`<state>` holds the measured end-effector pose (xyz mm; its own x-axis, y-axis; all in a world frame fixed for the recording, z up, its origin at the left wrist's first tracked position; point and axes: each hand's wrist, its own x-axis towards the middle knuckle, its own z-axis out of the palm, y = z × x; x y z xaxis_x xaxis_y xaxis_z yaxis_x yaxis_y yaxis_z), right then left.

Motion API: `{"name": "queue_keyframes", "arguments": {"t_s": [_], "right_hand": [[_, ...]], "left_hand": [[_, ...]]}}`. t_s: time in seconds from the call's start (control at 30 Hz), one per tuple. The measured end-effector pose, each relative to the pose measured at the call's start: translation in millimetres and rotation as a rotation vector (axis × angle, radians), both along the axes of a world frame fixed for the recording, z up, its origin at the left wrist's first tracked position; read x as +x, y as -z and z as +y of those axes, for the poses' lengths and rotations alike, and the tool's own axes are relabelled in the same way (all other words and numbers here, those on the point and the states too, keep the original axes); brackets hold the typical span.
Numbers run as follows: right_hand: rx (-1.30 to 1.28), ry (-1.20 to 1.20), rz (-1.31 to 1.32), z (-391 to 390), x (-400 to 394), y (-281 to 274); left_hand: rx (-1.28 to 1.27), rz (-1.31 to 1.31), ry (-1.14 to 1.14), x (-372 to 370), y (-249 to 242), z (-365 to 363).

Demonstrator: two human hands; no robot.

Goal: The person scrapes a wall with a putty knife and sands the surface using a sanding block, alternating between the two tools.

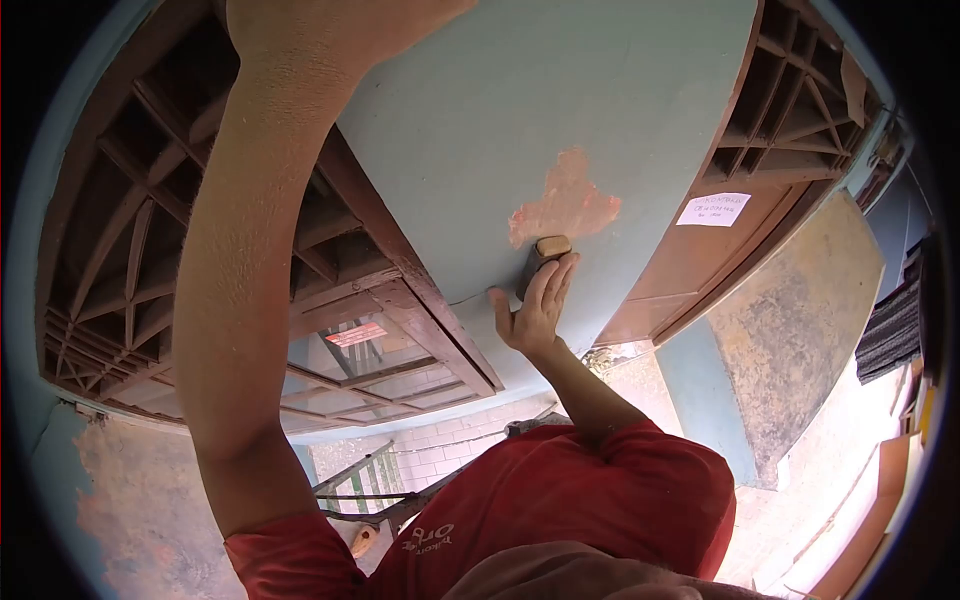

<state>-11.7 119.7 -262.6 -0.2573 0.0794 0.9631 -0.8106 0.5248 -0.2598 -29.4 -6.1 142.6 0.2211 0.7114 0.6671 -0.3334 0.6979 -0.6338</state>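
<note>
Two bare arms reach up to a pale blue-grey wall panel (560,90). The right hand (537,305) has its fingers (553,282) stretched nearly straight and close together, pressed flat over a small dark sanding block (541,258) with a tan top; the thumb sticks out to the side, resting on the panel itself. The block sits under the fingertips, held against the panel rather than wrapped in a fist, and its upper end touches the lower edge of a scraped patch (565,205) where orange-pink undercoat shows through the paint. The left hand (340,25) is higher on the same panel, well apart from the patch, and is cut off by the picture's top edge, so I cannot tell how its fingers lie. Beside the panel, away from the patch, a brown wooden lattice (790,90) carries a white paper notice (713,208). Red sleeves (600,490) cover both shoulders.
</note>
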Motion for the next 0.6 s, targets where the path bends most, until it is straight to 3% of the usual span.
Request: {"name": "queue_keyframes", "arguments": {"t_s": [0.07, 0.17, 0.23, 0.3, 0.33, 0.47, 0.5, 0.6], "right_hand": [[0.0, 0.008, 0.057, 8.1, -22.7, -16.7], [-0.008, 0.117, 0.132, 27.3, -41.5, -158.7], [-0.021, 0.195, 0.231, 32.7, -53.8, -219.6], [-0.034, 0.184, 0.181, 27.5, -48.1, -196.8], [-0.046, 0.175, 0.141, 23.4, -44.0, -174.9], [-0.001, -0.014, -0.041, -9.0, -1.2, 29.1], [-0.006, -0.011, -0.042, -5.1, -4.9, 14.0], [-0.059, 0.061, 0.071, 18.6, -29.3, -114.6]], "left_hand": [[-0.022, -0.008, -0.01, 2.0, -3.9, -3.6], [-0.038, -0.096, 0.063, 14.4, 7.0, 9.7], [-0.029, -0.143, 0.14, 14.8, 8.4, 10.4], [-0.006, -0.052, -0.078, 6.6, -0.3, -3.3], [-0.001, -0.047, -0.078, 3.9, -2.1, -5.8], [-0.019, -0.011, -0.028, 1.7, -0.5, -4.8], [0.002, -0.023, -0.047, 3.0, 1.2, -2.5], [0.007, -0.061, -0.062, 8.2, 3.2, 0.4]]}}
